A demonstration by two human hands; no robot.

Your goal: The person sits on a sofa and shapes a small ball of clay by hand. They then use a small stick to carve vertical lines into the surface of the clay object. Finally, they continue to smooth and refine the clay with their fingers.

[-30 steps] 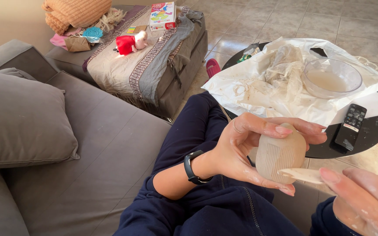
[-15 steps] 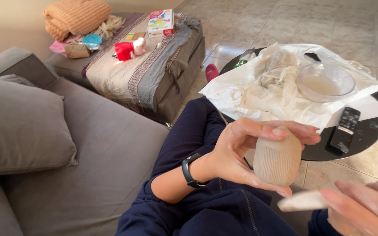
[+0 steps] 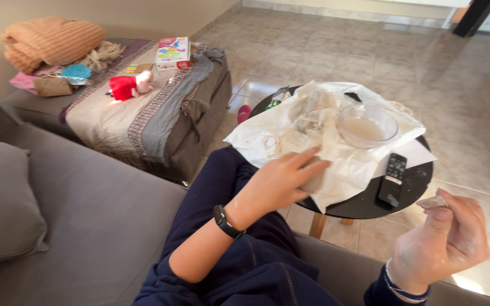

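Bright daylight from the right, floor glare, soft shadows, slight motion blur.

We note a pale, rounded object (image 3: 315,182), mostly hidden beneath the left hand (image 3: 282,180), resting on crumpled white paper (image 3: 290,136) at the table's near edge. A thin pale strip (image 3: 433,202) sits pinched in the right hand (image 3: 443,241), raised well apart.

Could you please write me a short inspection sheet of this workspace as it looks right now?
Surface: round black table, mostly covered by crumpled white paper.
Job's things: pale rounded object under the left hand; small pale scrap in the right hand.
Clutter: glass bowl and black remote on the table.
Hands: left hand rests at the paper's edge; right hand raised, pinching the scrap.
Cables: nothing seen.
Surroundings: grey sofa, covered ottoman with toys, tiled floor.
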